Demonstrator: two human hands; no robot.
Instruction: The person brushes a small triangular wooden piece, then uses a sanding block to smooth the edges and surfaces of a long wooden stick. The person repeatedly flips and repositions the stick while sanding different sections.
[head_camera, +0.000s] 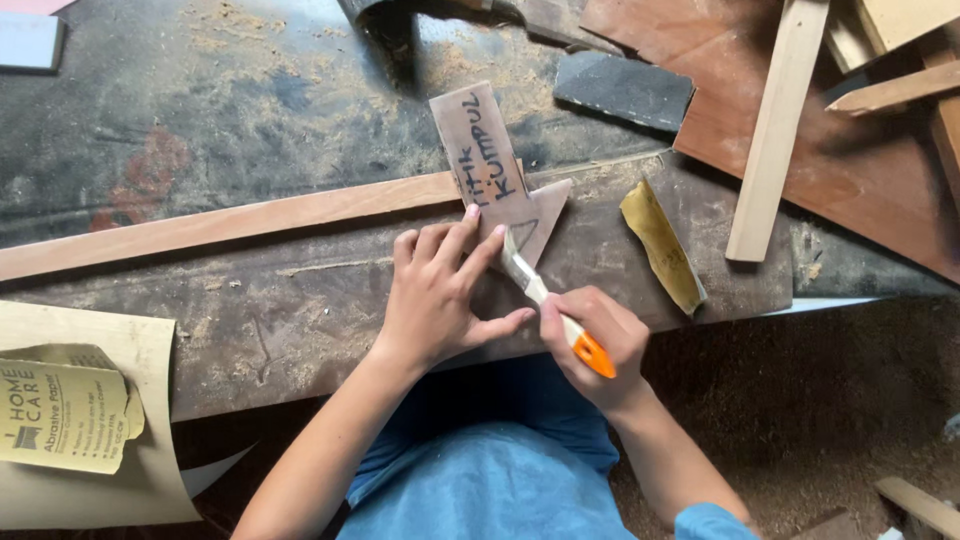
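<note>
Arrow-shaped board (500, 180), thin, brown and marked with handwriting and a small pencilled triangle, lies flat on a dark, dusty work plank (300, 300), its head toward the person and its shaft slanting away. Nearest the camera, the right hand (598, 345) has its fingers curled tight around the orange-and-white handle of a utility knife (545, 300), the blade tip resting on the arrowhead beside the pencilled triangle. Just left of it, the left hand (440, 295) presses the board down with fingers spread, thumb out to the side. By appearance, the outline is already cut out, and the knife work at the head seems under way; whether any cut is finished cannot be told. Beyond lie a folded yellow sandpaper piece (660, 245), a long wooden strip (230, 225), and farther off a pale wooden batten (775, 130).
</note>
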